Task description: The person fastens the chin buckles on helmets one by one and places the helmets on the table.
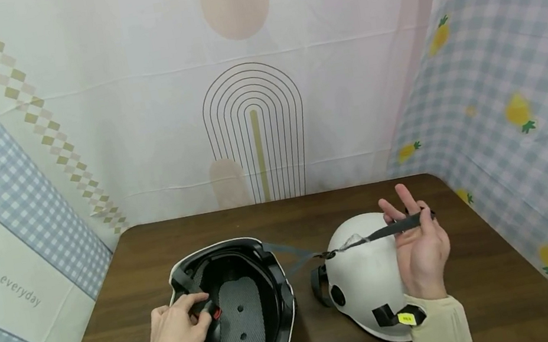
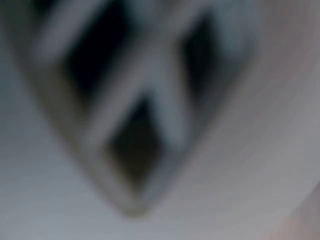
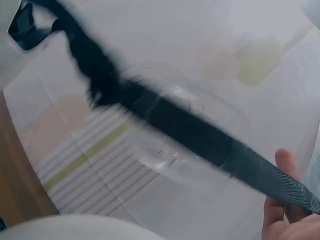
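An upturned helmet point(image 1: 285, 295) with a black lining and a grey padded insert lies on the brown table. Over its left rim my left hand point(image 1: 176, 336) pinches a black buckle point(image 1: 211, 309) with a red part. My right hand point(image 1: 421, 249) grips the end of a black chin strap point(image 1: 396, 228), drawn taut rightward from that helmet. A clear plastic piece point(image 3: 172, 90) hangs about the strap in the right wrist view. Blurred and close, a white helmet shell with a diamond-shaped vent point(image 2: 145, 65) fills the left wrist view.
A second white helmet point(image 1: 365, 270) stands dome-up beneath the right hand and strap, with black fittings on its side. The brown table point(image 1: 302, 214) ends at a printed white cloth point(image 1: 158, 153). Checked cloths hang on both sides.
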`<state>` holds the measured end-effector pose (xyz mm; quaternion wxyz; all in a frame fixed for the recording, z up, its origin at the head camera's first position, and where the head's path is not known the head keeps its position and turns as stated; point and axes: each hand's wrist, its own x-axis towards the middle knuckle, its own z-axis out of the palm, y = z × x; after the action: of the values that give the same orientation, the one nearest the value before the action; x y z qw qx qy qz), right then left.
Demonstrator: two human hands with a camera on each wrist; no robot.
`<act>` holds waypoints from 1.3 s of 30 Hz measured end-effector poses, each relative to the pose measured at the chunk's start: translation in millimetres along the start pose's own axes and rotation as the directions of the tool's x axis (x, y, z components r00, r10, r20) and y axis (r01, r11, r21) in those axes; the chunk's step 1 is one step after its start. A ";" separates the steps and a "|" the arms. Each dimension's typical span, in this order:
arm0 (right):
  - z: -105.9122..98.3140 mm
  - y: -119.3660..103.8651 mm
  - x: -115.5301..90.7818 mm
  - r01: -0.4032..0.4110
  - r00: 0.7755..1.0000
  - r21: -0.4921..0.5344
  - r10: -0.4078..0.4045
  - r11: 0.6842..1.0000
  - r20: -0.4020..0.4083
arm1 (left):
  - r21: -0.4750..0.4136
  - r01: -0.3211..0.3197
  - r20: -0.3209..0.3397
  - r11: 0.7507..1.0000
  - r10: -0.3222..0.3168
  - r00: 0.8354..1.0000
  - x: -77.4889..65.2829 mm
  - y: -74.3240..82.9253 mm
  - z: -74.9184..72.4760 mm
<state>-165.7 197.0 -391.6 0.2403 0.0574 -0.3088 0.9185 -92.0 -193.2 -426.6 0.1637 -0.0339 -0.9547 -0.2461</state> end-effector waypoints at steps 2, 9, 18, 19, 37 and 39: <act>0.5 -0.5 0.1 -0.026 0.999 0.017 0.025 1.000 0.029 | 0.002 0.005 0.015 1.000 -0.005 1.000 0.0 -0.6 0.3; 2.2 -0.1 -3.9 -0.093 0.990 -0.077 0.100 0.993 0.100 | 0.001 -0.025 0.011 1.000 0.025 1.000 -2.0 -1.5 0.2; 9.6 6.1 -13.4 -0.131 0.935 -0.227 0.196 0.965 0.295 | -0.066 -0.078 -0.091 0.995 0.072 0.993 -2.1 0.0 0.2; 10.8 7.5 -14.8 -0.129 0.927 -0.253 0.207 0.959 0.311 | -0.075 -0.085 -0.116 0.994 0.076 0.990 -2.0 0.4 0.3; 46.6 48.0 -49.6 0.103 0.770 -0.582 0.306 0.807 0.560 | -0.266 -0.222 -0.241 0.938 0.158 0.958 0.7 1.9 -2.3; 50.8 52.9 -55.2 0.156 0.723 -0.597 0.320 0.787 0.611 | -0.280 -0.225 -0.235 0.933 0.161 0.959 0.6 2.3 -2.7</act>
<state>-144.6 107.7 -393.4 0.0703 0.2966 -0.6564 0.6901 -91.3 -192.5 -423.1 0.2790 -0.1269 -0.8750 -0.3748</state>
